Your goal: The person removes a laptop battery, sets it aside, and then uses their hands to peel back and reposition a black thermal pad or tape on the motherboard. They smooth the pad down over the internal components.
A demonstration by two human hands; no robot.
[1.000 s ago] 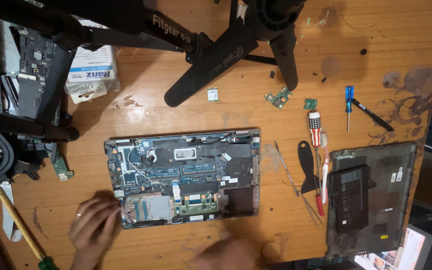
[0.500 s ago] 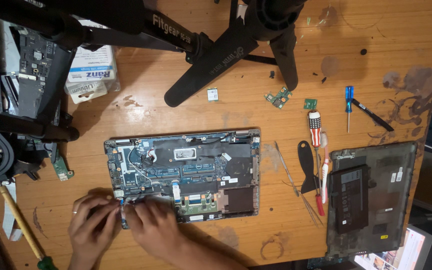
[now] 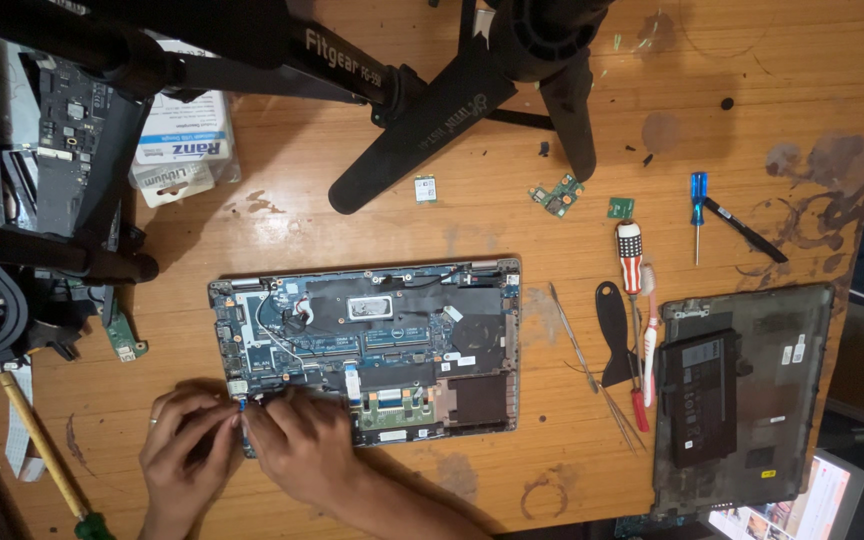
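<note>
Nearest the camera, the left hand (image 3: 184, 445) and right hand (image 3: 297, 445) are pinching narrowly at a small blue-tipped part (image 3: 241, 407) on the opened laptop's (image 3: 367, 345) front-left corner. It is looking light and fragile, best gripped by its edges, while farther off the laptop is lying flat on the wooden surface (image 3: 372, 235).

The opened grey laptop base (image 3: 372, 345) lies flat on my wooden table, circuit boards exposed (cover off), near corner under my fingers.
</note>
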